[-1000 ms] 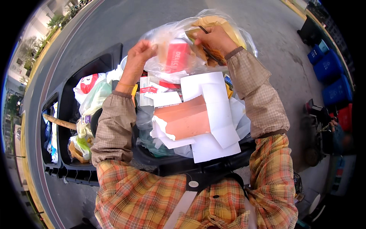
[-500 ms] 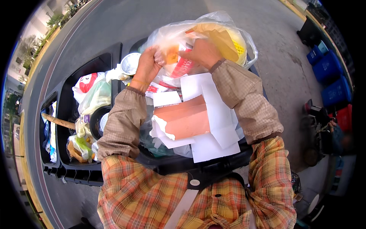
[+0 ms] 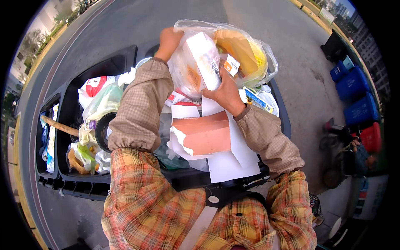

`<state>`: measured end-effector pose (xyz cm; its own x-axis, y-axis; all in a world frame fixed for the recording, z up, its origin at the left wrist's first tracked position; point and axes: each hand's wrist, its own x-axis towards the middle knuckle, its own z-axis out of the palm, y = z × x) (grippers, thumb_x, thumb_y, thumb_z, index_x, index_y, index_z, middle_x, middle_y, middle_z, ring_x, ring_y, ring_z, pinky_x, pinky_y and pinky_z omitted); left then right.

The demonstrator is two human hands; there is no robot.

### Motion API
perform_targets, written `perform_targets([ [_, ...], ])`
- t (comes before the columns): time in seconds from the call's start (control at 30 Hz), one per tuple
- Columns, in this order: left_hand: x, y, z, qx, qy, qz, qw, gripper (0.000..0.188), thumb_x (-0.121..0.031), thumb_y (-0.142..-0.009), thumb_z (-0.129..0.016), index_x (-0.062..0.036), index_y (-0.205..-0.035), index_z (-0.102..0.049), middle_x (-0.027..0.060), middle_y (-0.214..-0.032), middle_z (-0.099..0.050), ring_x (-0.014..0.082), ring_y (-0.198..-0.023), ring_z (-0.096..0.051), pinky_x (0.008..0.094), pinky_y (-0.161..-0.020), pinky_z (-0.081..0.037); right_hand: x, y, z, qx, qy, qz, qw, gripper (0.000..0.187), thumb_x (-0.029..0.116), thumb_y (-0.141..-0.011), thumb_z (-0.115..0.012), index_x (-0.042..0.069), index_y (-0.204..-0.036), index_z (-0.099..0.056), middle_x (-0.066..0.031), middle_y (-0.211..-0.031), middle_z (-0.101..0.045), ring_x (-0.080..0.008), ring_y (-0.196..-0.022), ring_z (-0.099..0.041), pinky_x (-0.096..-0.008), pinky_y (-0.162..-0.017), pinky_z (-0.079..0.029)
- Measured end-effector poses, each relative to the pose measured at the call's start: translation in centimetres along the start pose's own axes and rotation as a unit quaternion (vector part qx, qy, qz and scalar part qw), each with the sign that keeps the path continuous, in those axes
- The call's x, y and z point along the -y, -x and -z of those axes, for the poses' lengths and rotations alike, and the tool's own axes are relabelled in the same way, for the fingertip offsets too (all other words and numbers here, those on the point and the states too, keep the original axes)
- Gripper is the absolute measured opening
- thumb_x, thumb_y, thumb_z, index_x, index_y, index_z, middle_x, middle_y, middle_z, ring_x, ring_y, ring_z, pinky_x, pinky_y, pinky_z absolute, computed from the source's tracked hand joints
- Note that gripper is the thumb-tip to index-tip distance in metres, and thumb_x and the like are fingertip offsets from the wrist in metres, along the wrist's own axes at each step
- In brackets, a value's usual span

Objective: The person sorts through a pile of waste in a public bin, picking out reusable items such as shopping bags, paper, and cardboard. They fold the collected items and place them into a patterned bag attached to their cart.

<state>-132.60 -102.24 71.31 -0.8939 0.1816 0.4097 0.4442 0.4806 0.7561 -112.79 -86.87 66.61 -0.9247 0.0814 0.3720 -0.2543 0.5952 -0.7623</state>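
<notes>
My left hand grips the rim of a clear plastic bag at its far left and holds it up. My right hand has its thumb and fingers round the lower end of a long white carton, which stands tilted in the bag's mouth. Beside it in the bag are a small white and orange box and a yellow-brown bag. Nearer to me, an opened-out cardboard box, white with a brown inside, lies on the rubbish in a black bin.
To the left stands another black bin with knotted plastic bags, a black round tub and a wooden stick poking out. Blue bins and a red one line the right side. A blue and white packet lies by my right wrist.
My left hand has moved up and away, pulling the bag's rim. My right hand has come back toward me with the white carton, which now shows. The blue and white packet has come into view.
</notes>
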Motion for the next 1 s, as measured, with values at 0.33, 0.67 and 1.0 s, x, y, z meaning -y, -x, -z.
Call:
perform_targets([
  [0.33,1.5,4.3,7.6,0.063,-0.138,-0.011,0.988,0.078,-0.030,-0.070,-0.074,0.0010,-0.131,-0.035,0.0161,-0.107,-0.057,0.0215,-0.102,-0.054,0.0346,-0.083,-0.044,3.5,5.4,0.1,0.103,0.165,0.093,0.976,0.047,0.023,-0.069,-0.071,0.003,-0.102,-0.043,-0.0160,-0.095,-0.052,-0.0359,-0.075,-0.057,-0.0424,-0.062,-0.046],
  [0.67,-3.1,19.6,7.0,0.025,-0.368,-0.247,0.896,0.042,-0.025,-0.065,-0.073,-0.0038,-0.097,-0.055,0.0112,-0.091,-0.052,0.0278,-0.087,-0.049,0.0371,-0.071,-0.041,5.2,7.3,-2.2,0.217,0.195,0.173,0.941,0.016,0.015,-0.077,-0.059,0.004,-0.088,-0.056,-0.0135,-0.078,-0.060,-0.0330,-0.067,-0.060,-0.0407,-0.058,-0.047],
  [1.0,-2.1,19.6,4.5,-0.036,-0.258,-0.277,0.925,0.006,-0.003,-0.075,-0.055,-0.0013,-0.080,-0.051,0.0141,-0.076,-0.050,0.0307,-0.077,-0.050,0.0387,-0.068,-0.041,4.1,-1.9,-2.8,0.076,0.209,0.308,0.925,0.018,0.011,-0.076,-0.058,0.012,-0.093,-0.062,-0.0069,-0.088,-0.059,-0.0278,-0.077,-0.061,-0.0381,-0.063,-0.047],
])
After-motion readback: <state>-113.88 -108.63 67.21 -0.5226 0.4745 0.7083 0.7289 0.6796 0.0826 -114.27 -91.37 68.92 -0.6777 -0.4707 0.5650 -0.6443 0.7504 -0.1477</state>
